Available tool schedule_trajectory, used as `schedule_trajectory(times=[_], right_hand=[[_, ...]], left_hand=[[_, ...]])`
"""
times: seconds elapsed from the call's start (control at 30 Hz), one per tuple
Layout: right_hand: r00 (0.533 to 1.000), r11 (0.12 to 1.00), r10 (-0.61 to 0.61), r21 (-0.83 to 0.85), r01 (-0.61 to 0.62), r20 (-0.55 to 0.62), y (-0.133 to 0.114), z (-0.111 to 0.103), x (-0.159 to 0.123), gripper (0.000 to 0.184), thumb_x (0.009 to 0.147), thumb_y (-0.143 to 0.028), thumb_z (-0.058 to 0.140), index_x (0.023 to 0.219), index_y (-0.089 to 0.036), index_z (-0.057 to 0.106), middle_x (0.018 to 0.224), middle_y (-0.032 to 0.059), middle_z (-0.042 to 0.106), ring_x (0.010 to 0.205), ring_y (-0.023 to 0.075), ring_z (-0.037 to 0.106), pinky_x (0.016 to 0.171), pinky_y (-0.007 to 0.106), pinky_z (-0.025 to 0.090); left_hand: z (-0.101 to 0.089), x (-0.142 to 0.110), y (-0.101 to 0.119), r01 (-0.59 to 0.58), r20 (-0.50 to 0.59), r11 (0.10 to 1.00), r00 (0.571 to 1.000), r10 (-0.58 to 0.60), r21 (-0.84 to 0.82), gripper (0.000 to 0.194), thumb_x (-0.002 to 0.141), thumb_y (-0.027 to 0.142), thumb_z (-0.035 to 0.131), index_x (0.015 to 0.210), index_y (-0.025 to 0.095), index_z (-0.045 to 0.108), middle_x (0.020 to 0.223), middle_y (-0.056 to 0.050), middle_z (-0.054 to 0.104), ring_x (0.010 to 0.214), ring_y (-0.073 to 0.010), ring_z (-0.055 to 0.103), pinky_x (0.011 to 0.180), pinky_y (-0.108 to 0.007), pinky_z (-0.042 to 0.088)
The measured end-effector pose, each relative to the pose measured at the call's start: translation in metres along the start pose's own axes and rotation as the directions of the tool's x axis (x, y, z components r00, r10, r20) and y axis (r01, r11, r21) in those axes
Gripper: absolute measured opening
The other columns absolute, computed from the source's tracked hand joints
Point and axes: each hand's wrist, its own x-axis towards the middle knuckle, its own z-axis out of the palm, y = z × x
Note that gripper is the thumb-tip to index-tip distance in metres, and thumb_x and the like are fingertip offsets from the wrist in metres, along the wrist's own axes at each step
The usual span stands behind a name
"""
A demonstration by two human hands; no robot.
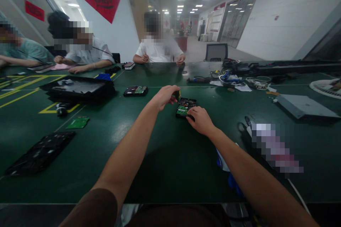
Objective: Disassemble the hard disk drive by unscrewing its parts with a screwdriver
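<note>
A black electronic device case (189,102) lies opened on the green table, with a green circuit board (182,110) in its near part. My left hand (166,97) is above the case's far left side, its fingers pinching a small dark green piece with a yellow edge (178,94). What exactly that piece is, I cannot make out. At the near right edge of the case is my right hand (199,119), with thumb and fingers closed on the edge. Part of the case is hidden behind those fingers.
Left stand a black tray (80,88), a loose green circuit board (78,122) and a black panel (41,152). Another opened device (135,90) lies ahead. To the right are a silver box (306,106), cables (201,79) and a blurred-out object (275,145). Several people sit across the table.
</note>
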Motion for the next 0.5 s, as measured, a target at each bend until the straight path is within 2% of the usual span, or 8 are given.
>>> schedule_trajectory(times=[0.3, 0.5], right_hand=[[1.000, 1.000, -0.004, 0.005, 0.004, -0.022, 0.0011, 0.0009, 0.0002, 0.022, 0.095, -0.032, 0.058, 0.109, -0.019, 0.069, 0.115, 0.0119, 0.064, 0.108, 0.0276, 0.054, 0.089, 0.042, 0.042], [0.999, 1.000, 0.017, 0.022, -0.016, -0.050, 0.0006, 0.0018, -0.0005, 0.022, 0.093, -0.030, 0.061, 0.110, -0.018, 0.068, 0.116, 0.0120, 0.062, 0.108, 0.0279, 0.053, 0.091, 0.042, 0.042]], left_hand=[[-0.0015, 0.0004, 0.0005, -0.009, 0.025, 1.000, 1.000, 0.010, -0.008, 0.020, 0.081, 0.035, 0.062, 0.088, 0.016, 0.065, 0.094, -0.011, 0.072, 0.054, -0.0105, 0.057, 0.045, -0.023, 0.037], [-0.0003, -0.0005, 0.0019, 0.107, 0.140, 0.978, 0.987, -0.082, -0.176, 0.020, 0.080, 0.036, 0.060, 0.086, 0.017, 0.060, 0.096, -0.013, 0.074, 0.047, -0.0103, 0.052, 0.041, -0.024, 0.036]])
